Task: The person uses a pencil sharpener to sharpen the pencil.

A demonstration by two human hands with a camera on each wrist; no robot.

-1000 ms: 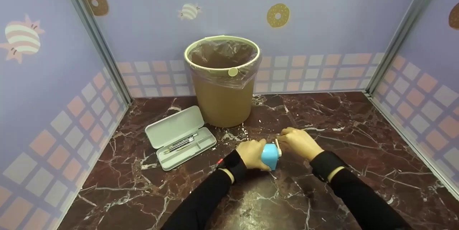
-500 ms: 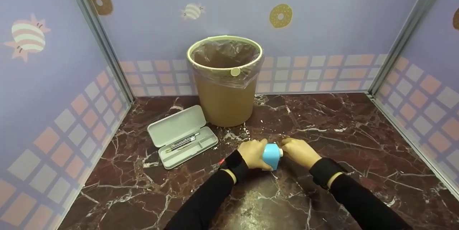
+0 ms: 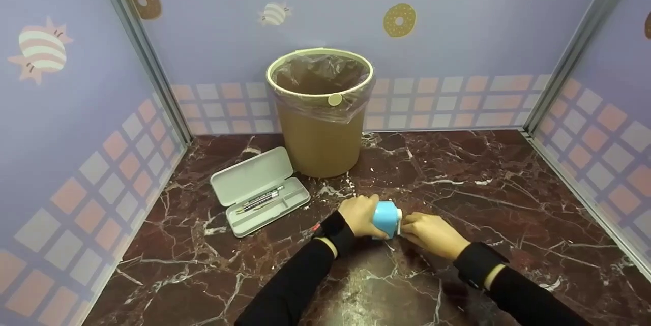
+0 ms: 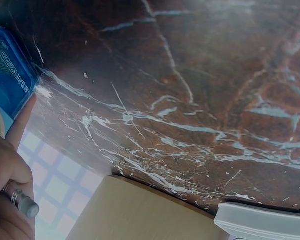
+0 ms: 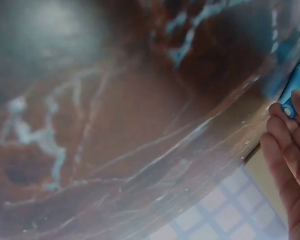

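Observation:
A blue pencil sharpener [image 3: 385, 219] with a side crank lies on the dark marbled table, gripped by my left hand [image 3: 359, 215]. In the left wrist view, a pencil [image 4: 26, 204] shows its eraser end and metal ferrule, held within the curled fingers close to the sharpener's pale round part. The tip is hidden. My right hand [image 3: 432, 233] is at the sharpener's right side. The right wrist view shows its thumb and fingers pinching a small blue crank knob [image 5: 288, 109]. Left of the hands, a pale pencil case [image 3: 254, 160] lies open with several pencils [image 3: 260, 200] inside.
Behind the pencil case stands a tan waste bin [image 3: 321, 145], lined with a clear plastic bag. Patterned lilac walls [image 3: 213, 36] enclose the back and both sides of the table [image 3: 498, 173].
My right hand has turned the crank, moving its knob from above the sharpener's axle down towards me. My left hand keeps its grip on the sharpener, which stays nearly in place.

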